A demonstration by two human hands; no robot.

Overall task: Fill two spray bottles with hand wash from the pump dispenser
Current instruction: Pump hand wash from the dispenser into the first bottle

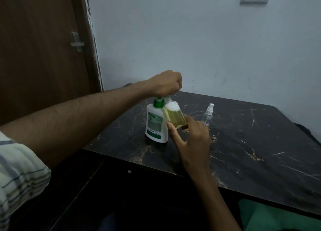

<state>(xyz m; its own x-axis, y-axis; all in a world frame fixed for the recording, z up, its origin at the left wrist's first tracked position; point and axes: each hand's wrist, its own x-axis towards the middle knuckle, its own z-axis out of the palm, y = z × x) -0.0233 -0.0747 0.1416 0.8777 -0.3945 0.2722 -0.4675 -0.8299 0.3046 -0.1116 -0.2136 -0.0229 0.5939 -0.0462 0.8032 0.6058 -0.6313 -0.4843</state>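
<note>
A white pump dispenser (155, 124) with a green collar and green label stands on the dark marble-pattern table (251, 143). My left hand (166, 83) is curled into a fist on top of its pump head, which is hidden under the hand. My right hand (189, 140) grips the base of a clear spray bottle (175, 116), tilted with its open neck under the pump nozzle. The bottle holds yellow liquid with white foam on top. A second clear spray bottle (208, 115), with its white sprayer on and looking empty, stands upright to the right.
A brown door (40, 57) with a metal latch is at the left, and a pale wall behind the table. The table's near edge runs diagonally across the view. Green cloth (271, 217) shows at the bottom right.
</note>
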